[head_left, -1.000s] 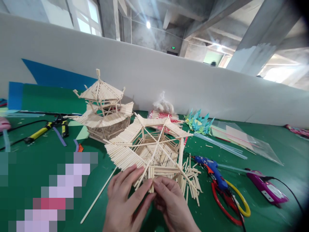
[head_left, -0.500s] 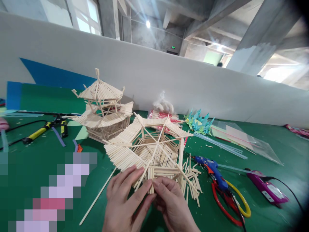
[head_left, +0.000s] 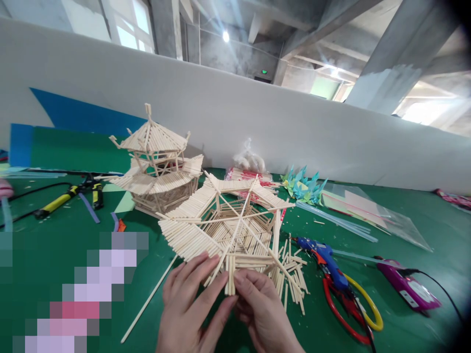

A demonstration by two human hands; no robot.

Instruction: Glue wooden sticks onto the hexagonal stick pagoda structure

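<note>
A half-covered pavilion model [head_left: 191, 240] made of thin wooden sticks stands in front of me, its spoke-like roof ribs open at the centre. My left hand [head_left: 195, 304] grips its near edge, fingers over the roof slats, index finger and thumb close to a few short sticks [head_left: 230, 277] at the front. From the other side my right hand [head_left: 259, 304] pinches the outermost of these short sticks between thumb and index finger. The lower ends of the sticks show between both hands; the rest of the right fingers are tucked underneath.
A finished-looking stick pagoda [head_left: 154, 171] stands behind left. Loose short sticks [head_left: 294, 274] lie right of the model. Further right are a blue glue gun [head_left: 324, 255], red-and-yellow-handled scissors [head_left: 327, 304] and a purple device [head_left: 408, 289]. One long stick [head_left: 147, 301] lies at left.
My left index finger has eased slightly back from the short sticks, showing more of them. The right hand keeps its pinch; the model has not moved.
</note>
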